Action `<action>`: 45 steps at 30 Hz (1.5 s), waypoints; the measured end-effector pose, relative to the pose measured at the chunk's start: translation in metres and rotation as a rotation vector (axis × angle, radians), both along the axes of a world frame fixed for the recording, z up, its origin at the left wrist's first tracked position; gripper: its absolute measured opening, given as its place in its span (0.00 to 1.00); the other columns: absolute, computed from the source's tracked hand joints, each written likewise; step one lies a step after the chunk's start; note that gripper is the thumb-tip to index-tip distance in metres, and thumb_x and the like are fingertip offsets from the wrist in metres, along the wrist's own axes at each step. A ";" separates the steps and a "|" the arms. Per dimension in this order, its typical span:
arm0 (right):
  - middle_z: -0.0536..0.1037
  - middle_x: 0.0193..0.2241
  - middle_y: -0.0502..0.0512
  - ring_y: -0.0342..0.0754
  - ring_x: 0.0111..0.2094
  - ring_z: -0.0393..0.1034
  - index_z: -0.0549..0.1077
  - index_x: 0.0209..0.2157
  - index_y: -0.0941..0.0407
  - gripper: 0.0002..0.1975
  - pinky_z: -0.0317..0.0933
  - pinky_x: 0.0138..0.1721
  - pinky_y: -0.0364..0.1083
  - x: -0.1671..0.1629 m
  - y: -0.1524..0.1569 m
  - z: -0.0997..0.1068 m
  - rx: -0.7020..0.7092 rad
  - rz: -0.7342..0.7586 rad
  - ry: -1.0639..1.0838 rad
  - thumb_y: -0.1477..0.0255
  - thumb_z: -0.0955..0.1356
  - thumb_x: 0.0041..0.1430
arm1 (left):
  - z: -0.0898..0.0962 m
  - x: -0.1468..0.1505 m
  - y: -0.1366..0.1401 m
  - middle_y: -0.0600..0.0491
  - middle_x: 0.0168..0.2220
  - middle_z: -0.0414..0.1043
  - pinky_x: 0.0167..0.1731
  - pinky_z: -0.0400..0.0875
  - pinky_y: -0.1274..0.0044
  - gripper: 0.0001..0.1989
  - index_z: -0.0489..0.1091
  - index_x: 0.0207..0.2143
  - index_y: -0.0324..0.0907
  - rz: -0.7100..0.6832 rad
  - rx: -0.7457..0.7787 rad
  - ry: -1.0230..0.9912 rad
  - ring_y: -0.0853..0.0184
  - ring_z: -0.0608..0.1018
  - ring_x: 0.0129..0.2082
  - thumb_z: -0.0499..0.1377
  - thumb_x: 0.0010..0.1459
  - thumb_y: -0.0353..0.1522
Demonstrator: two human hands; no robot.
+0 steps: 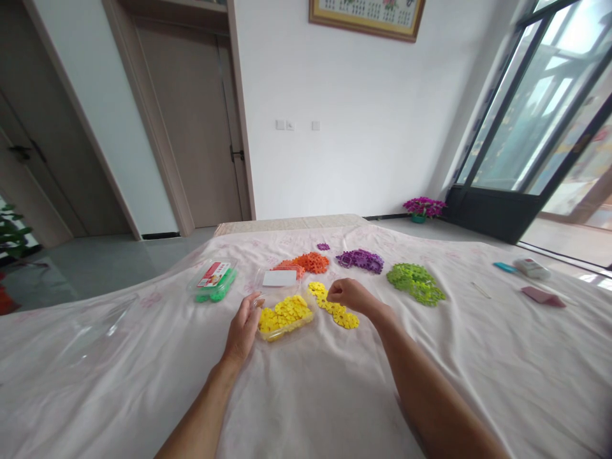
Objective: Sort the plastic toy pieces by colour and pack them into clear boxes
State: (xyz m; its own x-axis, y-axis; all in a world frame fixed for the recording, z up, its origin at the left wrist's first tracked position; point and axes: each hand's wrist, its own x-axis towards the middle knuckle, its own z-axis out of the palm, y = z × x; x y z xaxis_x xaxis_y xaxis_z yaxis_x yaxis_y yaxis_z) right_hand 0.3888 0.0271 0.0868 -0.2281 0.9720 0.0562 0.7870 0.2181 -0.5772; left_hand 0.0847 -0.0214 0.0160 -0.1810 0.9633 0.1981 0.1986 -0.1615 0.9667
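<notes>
A clear plastic box (pixel 287 333) with its hinged lid (pixel 262 278) folded back stands before me, filled with yellow flower-shaped plastic pieces (pixel 289 310). My left hand (pixel 243 328) grips the box at its left side, thumb by the rim. To the right of the box, more yellow pieces (pixel 340 315) lie loose on the cloth. Just above them is my right hand (pixel 352 296), its fingers curled together; whatever they may hold is hidden from view.
Beyond the box lie orange pieces (pixel 312 262), a purple pile (pixel 361 261) and a light green pile (pixel 415 284). A closed box of green pieces (pixel 215 284) stands left. Tissue pack (pixel 531 268) and pink cloth-like item (pixel 542 296) lie far right. Wrinkled cloth (pixel 315 395) covers the surface.
</notes>
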 end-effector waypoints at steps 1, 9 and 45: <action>0.77 0.25 0.51 0.45 0.28 0.69 0.77 0.27 0.56 0.08 0.55 0.27 0.42 0.008 -0.001 0.004 -0.038 -0.016 -0.118 0.65 0.71 0.46 | 0.001 0.000 0.000 0.48 0.51 0.73 0.51 0.67 0.72 0.22 0.66 0.54 0.44 0.001 -0.001 -0.008 0.62 0.74 0.50 0.54 0.58 0.39; 0.77 0.24 0.53 0.49 0.25 0.72 0.78 0.32 0.54 0.22 0.59 0.26 0.44 0.027 -0.016 0.023 -0.395 -0.117 -0.400 0.58 0.77 0.33 | 0.002 0.002 -0.002 0.49 0.48 0.75 0.48 0.69 0.73 0.22 0.68 0.53 0.43 0.017 0.013 -0.037 0.62 0.76 0.46 0.55 0.56 0.40; 0.72 0.18 0.49 0.39 0.20 0.63 0.76 0.27 0.59 0.10 0.57 0.21 0.38 0.053 0.015 -0.031 -0.407 -0.136 0.348 0.67 0.72 0.45 | -0.001 0.000 0.000 0.48 0.53 0.72 0.53 0.66 0.70 0.21 0.65 0.54 0.46 -0.022 -0.008 -0.046 0.62 0.74 0.52 0.54 0.59 0.40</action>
State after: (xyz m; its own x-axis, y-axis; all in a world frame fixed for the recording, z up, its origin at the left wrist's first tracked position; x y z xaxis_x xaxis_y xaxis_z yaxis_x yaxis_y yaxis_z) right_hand 0.4415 0.0425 0.0555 -0.1341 0.9503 -0.2810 0.5402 -0.1676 -0.8247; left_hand 0.0847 -0.0210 0.0148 -0.1682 0.9688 0.1820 0.1508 -0.1572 0.9760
